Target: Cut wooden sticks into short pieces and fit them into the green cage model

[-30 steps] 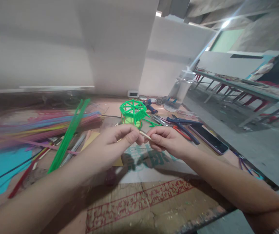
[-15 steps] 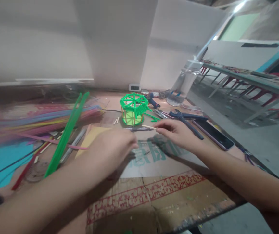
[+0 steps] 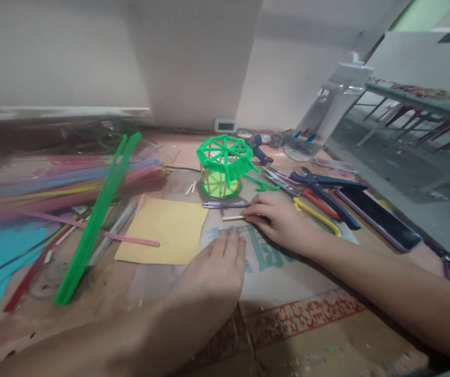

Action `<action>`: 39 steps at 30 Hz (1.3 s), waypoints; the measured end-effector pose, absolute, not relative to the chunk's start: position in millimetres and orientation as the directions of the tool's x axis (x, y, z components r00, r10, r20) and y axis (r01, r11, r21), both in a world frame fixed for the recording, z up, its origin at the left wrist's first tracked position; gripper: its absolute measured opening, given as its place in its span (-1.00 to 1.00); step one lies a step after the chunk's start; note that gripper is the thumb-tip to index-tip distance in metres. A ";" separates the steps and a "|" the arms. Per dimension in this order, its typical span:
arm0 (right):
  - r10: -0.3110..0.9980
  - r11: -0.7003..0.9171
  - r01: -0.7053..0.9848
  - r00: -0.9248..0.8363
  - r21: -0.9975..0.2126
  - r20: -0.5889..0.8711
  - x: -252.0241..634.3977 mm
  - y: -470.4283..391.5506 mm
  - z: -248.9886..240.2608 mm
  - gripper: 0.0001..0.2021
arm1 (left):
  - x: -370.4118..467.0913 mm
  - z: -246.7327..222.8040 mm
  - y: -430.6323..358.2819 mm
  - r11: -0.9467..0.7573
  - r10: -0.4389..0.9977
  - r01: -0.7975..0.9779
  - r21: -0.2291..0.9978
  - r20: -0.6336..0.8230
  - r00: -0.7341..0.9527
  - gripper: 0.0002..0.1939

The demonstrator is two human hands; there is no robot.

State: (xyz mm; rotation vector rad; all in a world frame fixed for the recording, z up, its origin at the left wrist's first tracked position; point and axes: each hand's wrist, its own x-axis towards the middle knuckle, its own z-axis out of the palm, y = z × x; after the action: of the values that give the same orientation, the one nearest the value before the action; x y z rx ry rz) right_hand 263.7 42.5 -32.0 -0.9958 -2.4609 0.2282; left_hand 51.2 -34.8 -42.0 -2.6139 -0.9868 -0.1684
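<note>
My right hand (image 3: pixel 282 222) pinches one end of a short, pale wooden stick (image 3: pixel 232 218) just above or on the white printed sheet (image 3: pixel 225 283). My left hand (image 3: pixel 219 267) lies palm down on that sheet, fingers stretched forward, their tips a little short of the stick; nothing shows in it. Beyond the stick lies a pen (image 3: pixel 225 204). Behind the pen stands a small round frame of green fuzzy stems and wooden sticks (image 3: pixel 225 165), with a green fringe along part of its upper rim. Left of my left hand is a yellow paper (image 3: pixel 165 230).
Green stems (image 3: pixel 97 220) and a blurred bundle of coloured stems (image 3: pixel 130 175) occupy the left. To the right are scissors (image 3: pixel 283 183), dark-handled pliers (image 3: pixel 327 201), a phone (image 3: pixel 377 217) and a tall water bottle (image 3: pixel 327 112). A glue gun (image 3: pixel 262 152) rests behind the frame.
My left hand has moved right and flattened onto the sheet, uncovering the yellow paper. My right hand has brought the stick nearer, in front of the pen. The view has shifted.
</note>
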 end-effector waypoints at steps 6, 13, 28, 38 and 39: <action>0.638 0.770 0.561 -0.663 -0.304 0.391 266.2 37.8 -36.6 -0.77 | 53.9 -39.7 -43.4 -0.703 0.583 0.657 -0.273 0.308 0.752 -0.51; 0.592 0.806 0.530 -0.708 -0.263 0.385 263.4 39.3 -36.4 -0.74 | 53.9 -40.0 -42.4 -0.707 0.569 0.654 -0.271 0.331 0.753 -0.49; 0.558 0.829 0.513 -0.746 -0.221 0.364 262.0 37.4 -35.5 -0.71 | 55.2 -28.7 -43.2 -0.657 0.720 0.734 -0.175 0.145 0.679 -0.60; 0.548 0.836 0.508 -0.753 -0.209 0.363 261.0 37.9 -34.6 -0.70 | 59.7 -30.7 -43.5 -0.621 0.761 0.765 -0.171 0.099 0.641 -0.59; 0.553 0.833 0.512 -0.753 -0.210 0.357 261.1 37.9 -34.5 -0.70 | 59.9 -31.3 -43.7 -0.622 0.761 0.765 -0.168 0.100 0.641 -0.58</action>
State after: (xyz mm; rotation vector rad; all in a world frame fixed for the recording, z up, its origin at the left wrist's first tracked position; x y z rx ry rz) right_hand 261.1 37.9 -34.5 -0.7939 -2.6043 0.1383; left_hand 59.9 -43.7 -31.3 -2.6653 -1.2536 -0.0281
